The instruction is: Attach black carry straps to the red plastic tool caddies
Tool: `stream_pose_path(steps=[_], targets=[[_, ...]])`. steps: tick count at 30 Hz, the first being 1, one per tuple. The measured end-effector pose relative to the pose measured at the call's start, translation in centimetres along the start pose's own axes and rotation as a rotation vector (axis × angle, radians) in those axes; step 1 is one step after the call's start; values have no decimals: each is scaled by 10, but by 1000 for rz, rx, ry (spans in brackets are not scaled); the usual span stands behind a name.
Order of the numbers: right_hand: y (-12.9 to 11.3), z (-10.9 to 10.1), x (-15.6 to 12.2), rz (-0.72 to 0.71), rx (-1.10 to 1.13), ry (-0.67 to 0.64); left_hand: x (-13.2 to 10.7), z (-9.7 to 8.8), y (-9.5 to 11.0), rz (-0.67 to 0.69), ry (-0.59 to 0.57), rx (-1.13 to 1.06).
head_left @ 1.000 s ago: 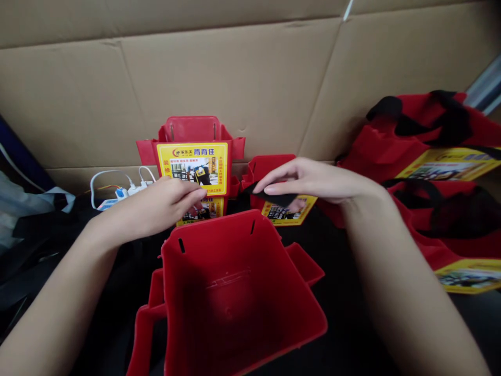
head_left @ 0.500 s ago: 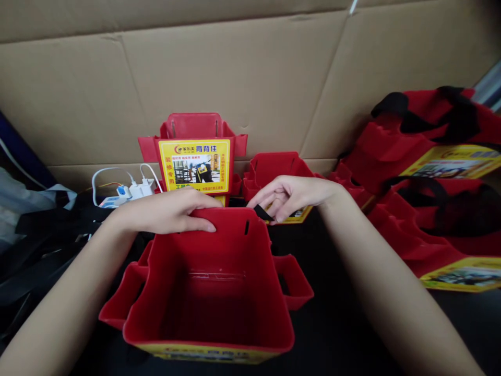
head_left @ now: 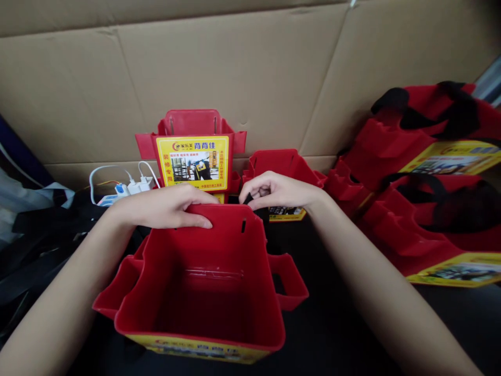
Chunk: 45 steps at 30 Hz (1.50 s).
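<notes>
A red plastic tool box (head_left: 211, 308) with side pockets stands in front of me, its opening facing up and towards me. My left hand (head_left: 172, 206) grips the upper edge of its back wall, thumb inside and fingers hidden behind. Near the right corner of that wall, beside a narrow slot (head_left: 243, 225), my right hand (head_left: 274, 190) pinches a black strap (head_left: 249, 198) between thumb and fingers. Only a short end of the strap shows; the rest is behind the wall.
Stacked red boxes with a yellow label (head_left: 191, 163) stand behind, another red box (head_left: 277, 162) beside them. Strapped red boxes (head_left: 426, 219) are at right. A power strip with plugs (head_left: 121, 193) and black straps (head_left: 47, 250) lie left. A cardboard wall (head_left: 219, 78) closes the back.
My right hand has moved left, closer to the slot, and its fingers have closed tighter on the strap. The box has shifted slightly left; my left hand still grips it.
</notes>
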State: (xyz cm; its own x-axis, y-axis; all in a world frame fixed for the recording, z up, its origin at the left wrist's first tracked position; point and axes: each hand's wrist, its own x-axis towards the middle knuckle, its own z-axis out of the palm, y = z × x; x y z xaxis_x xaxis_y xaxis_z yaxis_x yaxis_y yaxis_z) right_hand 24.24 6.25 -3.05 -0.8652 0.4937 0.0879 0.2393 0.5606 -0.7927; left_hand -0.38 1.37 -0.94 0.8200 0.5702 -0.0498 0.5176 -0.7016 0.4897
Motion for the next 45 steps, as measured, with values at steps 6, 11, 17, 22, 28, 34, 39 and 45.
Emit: stream_pose_path(steps=[6, 11, 17, 22, 28, 34, 39, 45], targets=[[0, 2, 1, 93, -17, -57, 1, 1, 3, 10, -10, -18], [-3, 4, 3, 77, -57, -188, 0, 1, 6, -2, -25, -33], [-6, 4, 3, 35, -158, -178, 0, 1, 5, 12, -28, 9], [-9, 3, 2, 8, -144, -193, 0, 1, 5, 20, -31, 7], [-11, 4, 2, -10, -181, -184, -1, 2, 7, 38, -14, -37], [-16, 9, 3, -20, -152, -228, -1, 2, 9, 37, -6, -37], [-13, 5, 2, -48, -178, -196, -1, 2, 7, 61, -14, 11], [-11, 4, 1, -39, -126, -249, -1, 3, 5, 96, -5, 23]])
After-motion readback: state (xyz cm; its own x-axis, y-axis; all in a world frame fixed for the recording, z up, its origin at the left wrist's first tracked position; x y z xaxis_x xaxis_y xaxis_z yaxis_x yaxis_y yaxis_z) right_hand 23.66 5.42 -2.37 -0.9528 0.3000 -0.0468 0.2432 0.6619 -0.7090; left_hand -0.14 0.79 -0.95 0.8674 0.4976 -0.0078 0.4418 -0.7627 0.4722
